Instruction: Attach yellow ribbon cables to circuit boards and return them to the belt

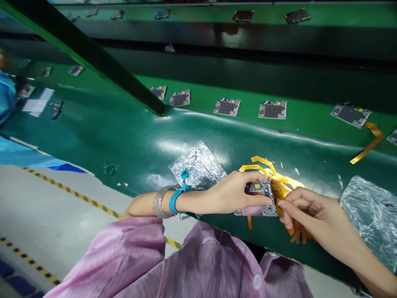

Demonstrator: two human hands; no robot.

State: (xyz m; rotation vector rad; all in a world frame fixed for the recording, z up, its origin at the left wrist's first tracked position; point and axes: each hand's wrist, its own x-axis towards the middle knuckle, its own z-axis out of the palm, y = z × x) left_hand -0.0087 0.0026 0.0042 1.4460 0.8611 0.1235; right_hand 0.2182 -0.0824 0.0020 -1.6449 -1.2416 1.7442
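A pink, finely striped garment [217, 265] with a pale round button lies nearest, and just beyond it a circuit board [256, 210] sits above the near edge of the table [130, 132], in the fingers of the left hand [229, 192]. The board is flat and angular, dark grey and silver, crowded with small parts, with a yellow square near its far edge and a pinkish sheen on its nearer portion. Its component side faces up; the long axis seems to run left to right, though the hand covers part of it, and its right edge points toward the right hand [316, 211]. The left fingers grip the board, one lying across its face. The right fingers are pinched narrow beside that edge; whether they hold a strip I cannot tell. Thin, glossy orange ribbon cables [281, 188] with bent ends fan out around them. The left wrist wears a blue band [175, 201] and a translucent bangle [159, 203]. Crinkled clear plastic bags [201, 163] lie on either side, on smooth green sheeting. Farther off, similar boards [273, 110] line a green strip [310, 111], one with an orange ribbon attached, and a slanting green beam [93, 58] crosses the upper left.
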